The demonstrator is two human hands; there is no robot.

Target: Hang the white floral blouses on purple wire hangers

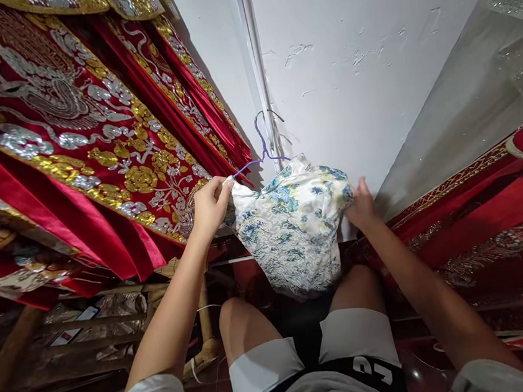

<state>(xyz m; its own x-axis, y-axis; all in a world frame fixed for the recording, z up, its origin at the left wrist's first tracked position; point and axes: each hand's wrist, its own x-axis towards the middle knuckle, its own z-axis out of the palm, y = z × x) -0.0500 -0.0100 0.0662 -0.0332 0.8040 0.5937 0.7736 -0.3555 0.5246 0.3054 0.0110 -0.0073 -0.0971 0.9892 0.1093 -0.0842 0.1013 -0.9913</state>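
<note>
A white blouse (294, 236) with a blue, green and yellow floral print hangs in front of me, its front facing up toward me. Its purple hanger (264, 152) runs through the neck, with the hook pointing up by the wall. Thumb and fingers of my left hand (211, 207) pinch the left shoulder of the blouse at the hanger's end. My right hand (361, 205) grips the edge of the right sleeve; some fingers are hidden by the cloth and slightly blurred. The hanger's right arm disappears under the fabric.
Red costumes (109, 131) with gold and silver sequins hang at the left. More red embroidered cloth (493, 227) lies along the right. A white wall (337, 69) with a vertical pipe (252, 53) rises ahead. A bamboo rack (205, 326) stands at lower left, near my knees.
</note>
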